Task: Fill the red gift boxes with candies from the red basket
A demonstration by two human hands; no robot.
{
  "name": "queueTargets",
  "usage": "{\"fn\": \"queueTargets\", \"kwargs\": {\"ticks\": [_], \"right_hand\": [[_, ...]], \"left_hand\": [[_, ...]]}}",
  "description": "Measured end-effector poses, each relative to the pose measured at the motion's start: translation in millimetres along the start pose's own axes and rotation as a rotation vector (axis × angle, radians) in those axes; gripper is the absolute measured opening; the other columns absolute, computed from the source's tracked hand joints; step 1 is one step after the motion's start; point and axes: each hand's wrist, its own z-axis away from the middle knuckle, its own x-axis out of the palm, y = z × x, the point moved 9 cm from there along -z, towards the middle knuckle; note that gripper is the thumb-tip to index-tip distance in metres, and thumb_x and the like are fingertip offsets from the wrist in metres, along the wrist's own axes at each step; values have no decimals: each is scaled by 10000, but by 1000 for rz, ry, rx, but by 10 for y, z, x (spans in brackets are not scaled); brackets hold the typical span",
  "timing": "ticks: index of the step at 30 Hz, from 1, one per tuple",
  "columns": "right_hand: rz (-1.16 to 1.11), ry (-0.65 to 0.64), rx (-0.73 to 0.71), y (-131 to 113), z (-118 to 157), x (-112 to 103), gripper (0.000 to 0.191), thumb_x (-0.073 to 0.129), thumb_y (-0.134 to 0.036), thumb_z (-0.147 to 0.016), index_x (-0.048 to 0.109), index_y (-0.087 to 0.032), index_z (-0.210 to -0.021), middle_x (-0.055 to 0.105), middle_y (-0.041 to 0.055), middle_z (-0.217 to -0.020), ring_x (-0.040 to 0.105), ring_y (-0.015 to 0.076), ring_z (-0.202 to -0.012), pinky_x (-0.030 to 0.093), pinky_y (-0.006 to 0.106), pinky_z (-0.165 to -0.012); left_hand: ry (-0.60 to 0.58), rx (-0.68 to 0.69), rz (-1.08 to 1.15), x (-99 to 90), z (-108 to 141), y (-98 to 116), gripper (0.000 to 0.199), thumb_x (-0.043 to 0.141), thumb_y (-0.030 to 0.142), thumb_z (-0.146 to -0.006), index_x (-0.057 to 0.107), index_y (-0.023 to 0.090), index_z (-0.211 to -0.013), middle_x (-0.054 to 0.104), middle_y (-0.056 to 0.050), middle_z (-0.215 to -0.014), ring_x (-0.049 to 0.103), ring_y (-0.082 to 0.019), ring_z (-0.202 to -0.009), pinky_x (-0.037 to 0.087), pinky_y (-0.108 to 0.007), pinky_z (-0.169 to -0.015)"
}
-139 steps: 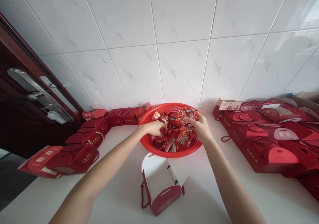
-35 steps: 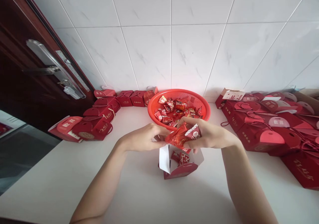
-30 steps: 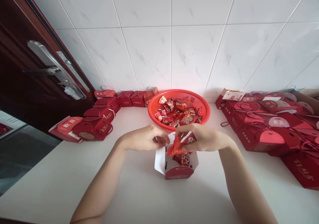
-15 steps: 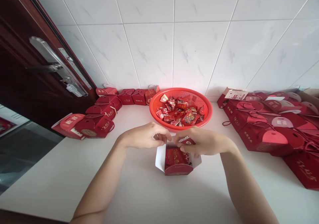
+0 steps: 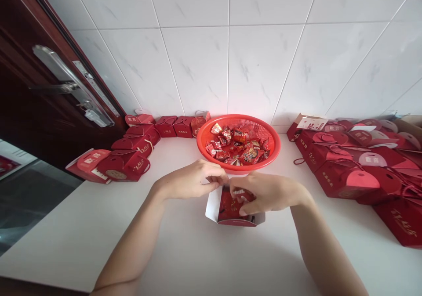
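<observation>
An open red box (image 5: 235, 222) with white inner flaps lies on the white table, red wrapped packets inside it. My left hand (image 5: 206, 179) is at the box's far left edge, its fingers bent and pressed together; what they grip, if anything, is hidden. Over the box's right side, my right hand (image 5: 263, 193) has thumb and fingers closed round a small red wrapped candy (image 5: 243, 195). Just behind both hands stands a red plastic basket (image 5: 201, 149) holding several wrapped candies.
Closed red boxes (image 5: 125, 164) line the table's left and back left. Many more red boxes (image 5: 343, 177) are packed together on the right. A tiled wall (image 5: 194, 67) rises behind the table (image 5: 184, 252); a dark door (image 5: 20, 67) is at the left.
My right hand has moved slightly lower, with the candy now down in the box opening. The box's near side looks tilted further outward. My left hand has barely moved.
</observation>
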Motion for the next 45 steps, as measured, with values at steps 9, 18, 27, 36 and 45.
{"fn": "queueTargets", "kwargs": {"ticks": [9,18,27,36,45], "right_hand": [[136,-246,-60,-48,-104,259,305,564,-167,-826,342,-205,-620,426,-57,-609,378,95,-538,244,263,-494],[298,-351,-248,-167,-252,542,263,572,-188,-790,376,-204,-616,425,-66,-525,361,127,-583,292,287,-610],[462,-180,-92,-150,-257,605,163,599,-108,-737,608,-203,-605,567,-14,-543,532,155,-610,373,306,-709],[460,-175,-42,-135,-124,528,150,640,-78,-736,679,-200,-813,633,-4,-679,469,132,-559,284,277,-540],[226,-40,-125,-180,67,229,201,535,-65,-846,631,-197,-729,614,-13,-681,464,120,-580,269,274,-535]], "left_hand": [[15,2,2,-3,-7,-16,182,553,144,-902,727,193,-931,761,-21,-944,692,-156,-857,510,-228,-749],[-28,24,26,49,-8,8,200,554,99,-896,727,192,-936,764,-19,-938,694,-143,-854,509,-217,-736],[-16,6,-56,66,-35,-41,260,506,55,-905,722,184,-968,753,-25,-1004,683,-136,-888,499,-222,-767],[-11,2,-73,73,-66,-40,269,495,52,-906,719,190,-966,753,-21,-1003,686,-142,-889,493,-230,-766],[-29,-32,-89,101,-73,-97,234,506,108,-937,720,193,-980,748,-26,-999,687,-153,-894,490,-243,-778]]}}
